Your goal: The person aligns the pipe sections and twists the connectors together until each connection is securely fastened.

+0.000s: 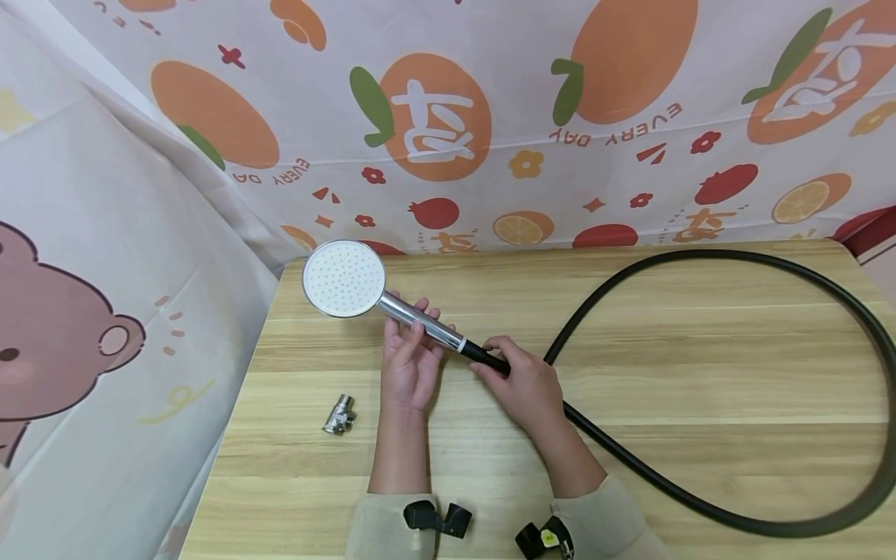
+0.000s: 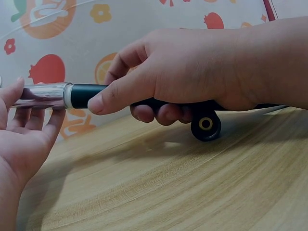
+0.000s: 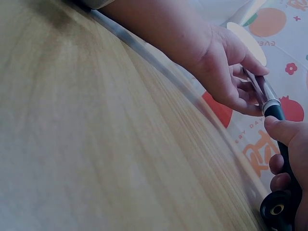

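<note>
Holding a round-faced white and chrome shower head (image 1: 353,281) above a pale wooden table (image 1: 280,482) bearing a small silver metal fitting (image 1: 340,416), with the handle (image 1: 427,324) between thumb and fingers of the left hand (image 1: 411,364); gripping a looped black hose (image 1: 770,529) in curled fingers of the right hand (image 1: 526,383), just past the handle's white collar (image 1: 461,345).

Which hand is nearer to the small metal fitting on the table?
Left. In the head view, the left hand is up and right of the metal fitting; the right hand is farther right, beyond the left one.
</note>
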